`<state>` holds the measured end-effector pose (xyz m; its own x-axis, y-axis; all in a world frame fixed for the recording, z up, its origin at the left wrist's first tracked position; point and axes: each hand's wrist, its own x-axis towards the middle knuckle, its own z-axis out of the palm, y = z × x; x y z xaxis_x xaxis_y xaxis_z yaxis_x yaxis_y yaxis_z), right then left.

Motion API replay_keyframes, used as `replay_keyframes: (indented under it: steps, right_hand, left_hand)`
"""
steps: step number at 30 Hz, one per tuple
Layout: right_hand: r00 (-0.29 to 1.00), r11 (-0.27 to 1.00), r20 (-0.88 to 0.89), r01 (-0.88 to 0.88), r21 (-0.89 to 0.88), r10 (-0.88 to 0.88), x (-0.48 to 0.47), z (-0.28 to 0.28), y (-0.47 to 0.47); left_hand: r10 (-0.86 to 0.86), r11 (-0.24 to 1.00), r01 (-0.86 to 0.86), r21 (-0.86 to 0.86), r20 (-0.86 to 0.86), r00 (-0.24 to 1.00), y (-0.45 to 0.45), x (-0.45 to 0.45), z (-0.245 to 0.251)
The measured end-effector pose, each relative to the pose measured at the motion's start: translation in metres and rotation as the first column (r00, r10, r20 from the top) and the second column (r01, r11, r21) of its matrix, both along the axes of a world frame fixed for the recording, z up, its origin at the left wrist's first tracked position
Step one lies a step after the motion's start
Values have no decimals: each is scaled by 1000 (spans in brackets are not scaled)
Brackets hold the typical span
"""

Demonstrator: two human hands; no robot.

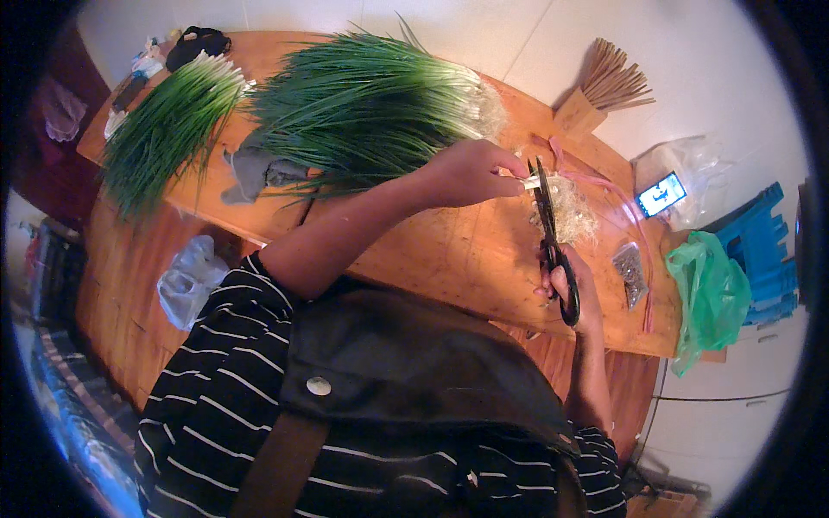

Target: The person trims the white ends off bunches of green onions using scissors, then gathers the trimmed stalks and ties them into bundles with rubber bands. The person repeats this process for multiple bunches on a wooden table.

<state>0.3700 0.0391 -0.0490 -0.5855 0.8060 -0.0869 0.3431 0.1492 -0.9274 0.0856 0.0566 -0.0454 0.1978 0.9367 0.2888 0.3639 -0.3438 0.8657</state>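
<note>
My left hand [469, 175] pinches the white root end of a green onion [531, 183] between thumb and fingertips. In my right hand [573, 285] is a pair of black scissors [549, 226], its blades pointing away from me and lying at the white end. Beneath the blades a heap of cut-off roots [570, 210] rests on the wooden table [427, 249]. Beyond my left hand lies a large pile of green onions [363, 97], their roots still on at the right. A smaller bunch with clean white ends [175, 123] lies at the left.
A grey cloth [259, 171] lies between the bunches. On the right are pink ties [638, 220], a lit phone [660, 194], a small clear bag [629, 272] and a green plastic bag [709, 285]. A holder of wooden sticks [579, 116] stands by the wall.
</note>
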Motion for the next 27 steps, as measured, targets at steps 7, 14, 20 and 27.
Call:
replay_keyframes:
  steps: [7, 14, 20, 27]
  right_hand:
    - [978, 972, 45, 208, -107, -205, -12, -11, -22]
    - [876, 883, 120, 468, 19, -467, -2, -38, -24]
    - [879, 875, 121, 474, -98, -462, -3, -56, -27]
    - [916, 907, 85, 401, -128, -393, -27, -48, -40]
  left_hand:
    - [-62, 990, 83, 115, -176, 982, 0, 1, -14]
    - [600, 797, -363, 483, -567, 564, -33, -109, 35]
    - [614, 787, -302, 538, -633, 472, -36, -127, 12]
    - [458, 828, -156, 539, -490, 742, -6, -82, -60]
